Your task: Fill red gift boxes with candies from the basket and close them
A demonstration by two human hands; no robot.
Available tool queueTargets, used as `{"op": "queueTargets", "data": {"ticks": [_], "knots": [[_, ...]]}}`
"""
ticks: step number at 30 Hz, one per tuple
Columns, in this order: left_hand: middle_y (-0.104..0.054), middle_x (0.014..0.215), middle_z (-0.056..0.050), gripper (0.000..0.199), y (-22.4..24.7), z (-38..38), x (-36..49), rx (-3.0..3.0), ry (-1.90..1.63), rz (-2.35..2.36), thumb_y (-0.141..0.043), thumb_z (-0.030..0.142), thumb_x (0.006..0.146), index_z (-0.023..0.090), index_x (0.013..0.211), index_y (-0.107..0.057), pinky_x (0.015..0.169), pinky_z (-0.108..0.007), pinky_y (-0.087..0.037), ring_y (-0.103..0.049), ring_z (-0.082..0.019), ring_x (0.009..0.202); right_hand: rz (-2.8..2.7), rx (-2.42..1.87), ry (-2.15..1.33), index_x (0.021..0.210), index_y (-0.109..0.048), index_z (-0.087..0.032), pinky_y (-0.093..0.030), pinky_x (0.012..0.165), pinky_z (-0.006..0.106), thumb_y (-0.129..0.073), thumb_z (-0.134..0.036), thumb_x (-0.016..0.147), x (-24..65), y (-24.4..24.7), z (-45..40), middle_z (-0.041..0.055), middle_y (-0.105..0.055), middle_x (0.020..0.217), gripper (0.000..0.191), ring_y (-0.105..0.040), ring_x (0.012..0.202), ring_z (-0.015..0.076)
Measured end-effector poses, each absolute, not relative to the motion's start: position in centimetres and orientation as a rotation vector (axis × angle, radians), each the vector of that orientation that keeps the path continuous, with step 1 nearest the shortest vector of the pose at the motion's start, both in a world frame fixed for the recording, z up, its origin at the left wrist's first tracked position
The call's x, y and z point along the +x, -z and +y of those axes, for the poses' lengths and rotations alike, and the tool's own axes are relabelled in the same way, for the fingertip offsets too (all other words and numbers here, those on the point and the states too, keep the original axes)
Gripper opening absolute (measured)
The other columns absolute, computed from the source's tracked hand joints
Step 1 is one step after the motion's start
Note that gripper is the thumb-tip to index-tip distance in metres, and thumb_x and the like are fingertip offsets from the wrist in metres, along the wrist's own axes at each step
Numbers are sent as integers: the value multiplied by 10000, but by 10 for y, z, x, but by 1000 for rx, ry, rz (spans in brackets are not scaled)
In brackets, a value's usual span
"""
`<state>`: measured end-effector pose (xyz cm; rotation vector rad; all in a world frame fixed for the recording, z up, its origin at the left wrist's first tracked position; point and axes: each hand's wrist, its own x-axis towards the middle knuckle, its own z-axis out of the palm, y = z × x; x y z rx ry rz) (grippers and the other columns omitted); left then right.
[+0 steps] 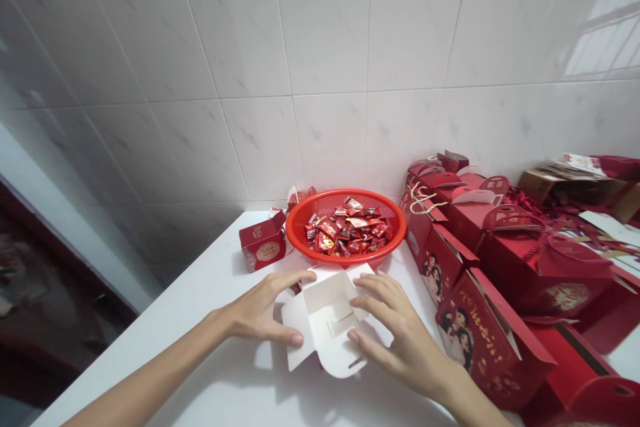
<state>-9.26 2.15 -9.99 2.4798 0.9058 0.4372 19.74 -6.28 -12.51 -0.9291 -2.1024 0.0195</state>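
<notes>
An unfolded-top box (333, 310), white inside, stands between my hands with its flaps spread outward and nothing inside it. My left hand (267, 310) holds its left flap, thumb on the inner face and fingers behind. On the right side, my right hand (393, 327) rests its spread fingertips against the box's flaps. Just behind the box sits a red plastic basket (295, 230) with many red-wrapped candies (347, 230). A small closed red box (263, 243) stands to the left of the basket.
Several red gift boxes (470, 327) with handles and cords line the right side of the white table (200, 320). Farther right is a cardboard box (540, 185) with papers on it. A tiled wall (330, 127) rises behind the table.
</notes>
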Motion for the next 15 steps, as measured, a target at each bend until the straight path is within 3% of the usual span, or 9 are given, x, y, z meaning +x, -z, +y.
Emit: {"op": "queueTargets", "data": {"ticks": [6,15], "knots": [[-658,1115,-127,828,97,20,-88,2593,-536,818,-709,745,695,174,1278,-569,826,-413,-532,-631,-302,942,-2097,-902,-52,1099,-629,-190,-469,1062,532,-632,-281,917,197,126,-63,146,-635,1261,204,-579,1215,288],[-667,1122,-95,651,101,25,-95,2506,-554,906,-563,671,861,205,1316,-562,865,-401,-521,-623,-268,944,-2080,-864,-5,1088,-633,-200,-435,1098,530,-623,-261,919,196,124,-63,125,-659,1204,180,-601,1180,266]]}}
